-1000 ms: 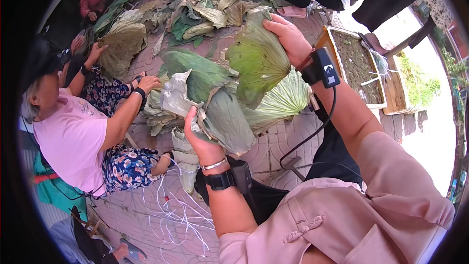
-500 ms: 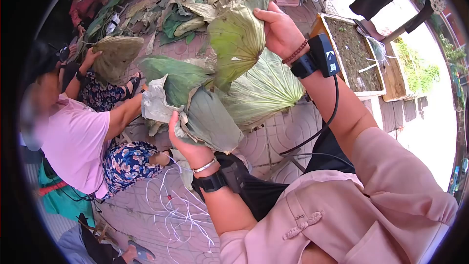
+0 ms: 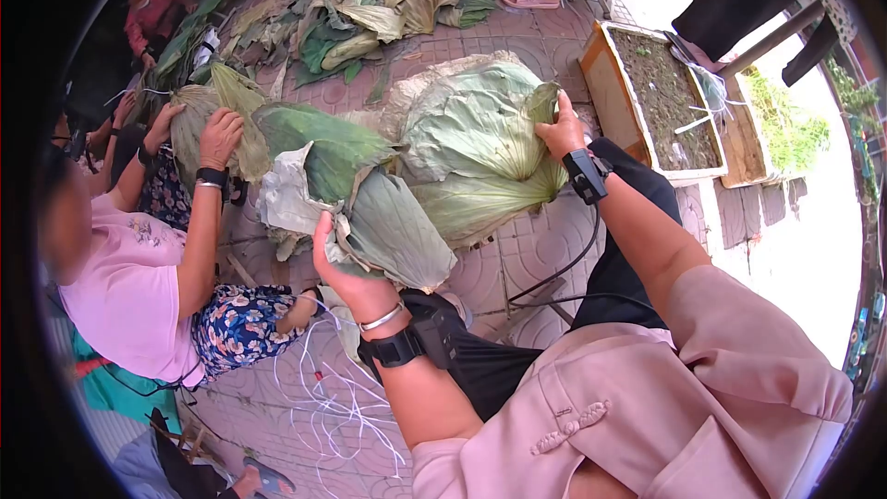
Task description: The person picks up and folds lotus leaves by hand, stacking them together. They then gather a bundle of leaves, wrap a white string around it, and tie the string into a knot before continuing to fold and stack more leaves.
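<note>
Leaf [image 3: 471, 134], large and pale green, is shown spread open just left of the planter [image 3: 614, 97], its near part lying on a pile [image 3: 480, 203] of like leaves on the paving [image 3: 527, 254]. The leaf's rim on the planter side is pinched by the right hand [image 3: 559, 134], with the fingers closed over a fold of it. A bundle [image 3: 393, 226] of folded leaves, further left of the planter and nearer the body, is gripped from beneath by the left hand [image 3: 344, 268], which is closed around its lower end with the thumb raised along the side.

The step in hand is judged to be the laying of the leaf flat on the pile. It is probably done best if the rim is held lightly, since the dry edges look likely to tear. The leaf should be set down with its ribs aligned to those below, so that no crease is pressed in. The bundle is best held clear of the pile, so that its folds are not loosened.

The right arm is extended forward and down, with a band [image 3: 587, 176] strapped at the wrist. The left forearm is drawn in close to the body, elbow bent and palm turned up. Well left of the planter, a co-worker's hand [image 3: 220, 137] rests on another leaf. Strings [image 3: 323, 397] lie on the paving below the left wrist, and a heap [image 3: 370, 9] of loose leaves lies beyond the pile.
</note>
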A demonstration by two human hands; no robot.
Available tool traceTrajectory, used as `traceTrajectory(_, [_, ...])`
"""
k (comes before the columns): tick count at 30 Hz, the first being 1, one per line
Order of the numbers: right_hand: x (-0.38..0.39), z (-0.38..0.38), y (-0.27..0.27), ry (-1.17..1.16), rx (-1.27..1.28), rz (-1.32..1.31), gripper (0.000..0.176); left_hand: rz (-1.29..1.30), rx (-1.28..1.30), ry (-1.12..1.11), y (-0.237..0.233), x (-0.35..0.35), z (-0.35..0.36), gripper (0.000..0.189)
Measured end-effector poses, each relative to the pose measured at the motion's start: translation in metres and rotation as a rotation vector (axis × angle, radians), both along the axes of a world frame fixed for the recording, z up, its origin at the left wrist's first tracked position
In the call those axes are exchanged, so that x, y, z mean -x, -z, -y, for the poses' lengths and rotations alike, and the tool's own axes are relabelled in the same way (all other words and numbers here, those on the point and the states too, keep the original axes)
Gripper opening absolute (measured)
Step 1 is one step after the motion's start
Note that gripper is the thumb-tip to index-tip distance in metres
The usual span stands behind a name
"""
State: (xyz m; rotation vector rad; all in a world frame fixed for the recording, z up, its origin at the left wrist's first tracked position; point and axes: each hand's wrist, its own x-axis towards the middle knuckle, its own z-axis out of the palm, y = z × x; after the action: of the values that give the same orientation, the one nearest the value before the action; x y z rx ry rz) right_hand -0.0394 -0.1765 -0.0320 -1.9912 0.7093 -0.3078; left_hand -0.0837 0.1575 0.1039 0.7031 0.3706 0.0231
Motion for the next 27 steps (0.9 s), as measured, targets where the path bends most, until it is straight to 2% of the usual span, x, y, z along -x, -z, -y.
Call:
traceTrajectory(1, [-0.002,0.004,0.009,0.016,0.136,0.0,0.065,0.018,-0.008,0.004,0.001,-0.001,0.0,0.034])
traceTrajectory(2, [-0.002,0.0,0.0,0.021,0.138,0.004,0.065,0.043,-0.014,0.01,0.005,-0.001,-0.004,0.034])
traceTrajectory(4, [0.003,-0.004,-0.039,-0.103,-0.468,-0.1,0.057,0.035,-0.016,0.013,0.003,-0.003,-0.002,0.034])
traceTrajectory(5, [0.001,-0.005,-0.035,-0.083,-0.634,-0.013,0.049,0.025,-0.014,0.017,0.006,-0.007,-0.004,0.034])
traceTrajectory(6, [0.0,-0.003,-0.033,-0.078,-0.638,-0.023,0.049,0.014,-0.017,0.02,0.008,-0.009,-0.005,0.034])
traceTrajectory(9, [0.003,-0.004,-0.043,-0.089,-0.042,-0.246,0.056,0.048,-0.041,0.021,0.007,-0.006,-0.006,0.034])
traceTrajectory(10, [0.005,-0.005,-0.038,-0.089,-0.043,-0.249,0.056,0.046,-0.038,0.021,0.007,-0.006,-0.006,0.034])
traceTrajectory(12, [0.008,-0.006,-0.025,0.01,0.557,-0.129,0.062,0.048,-0.032,0.017,0.009,-0.007,-0.008,0.034])
traceTrajectory(14, [0.015,-0.012,-0.02,0.01,0.574,-0.048,0.064,0.048,-0.051,0.005,0.009,-0.006,-0.008,0.034])
traceTrajectory(16, [0.023,-0.025,-0.023,-0.114,0.797,0.165,0.063,0.057,-0.044,0.006,0.01,-0.005,-0.006,0.034])
traceTrajectory(18, [0.024,-0.034,-0.016,-0.471,0.752,0.158,0.053,0.067,-0.036,0.01,0.01,-0.004,-0.005,0.034])
traceTrajectory(20, [0.03,-0.052,0.001,-0.519,0.841,-0.005,0.051,0.048,-0.033,-0.001,0.011,-0.004,-0.006,0.034])
traceTrajectory(23, [0.034,-0.058,0.009,-0.576,0.928,-0.034,0.044,0.037,0.028,0.035,0.014,-0.004,-0.009,0.033])
traceTrajectory(24, [0.031,-0.063,-0.008,-0.578,0.93,-0.027,0.044,0.042,0.028,0.031,0.013,-0.003,-0.009,0.033])
traceTrajectory(26, [0.017,-0.067,-0.041,-0.592,0.708,-0.246,0.038,0.08,-0.036,0.001,0.013,-0.002,-0.007,0.032])
traceTrajectory(27, [0.011,-0.068,-0.039,-0.511,0.764,-0.004,0.028,0.081,-0.035,-0.004,0.013,-0.002,-0.007,0.032])
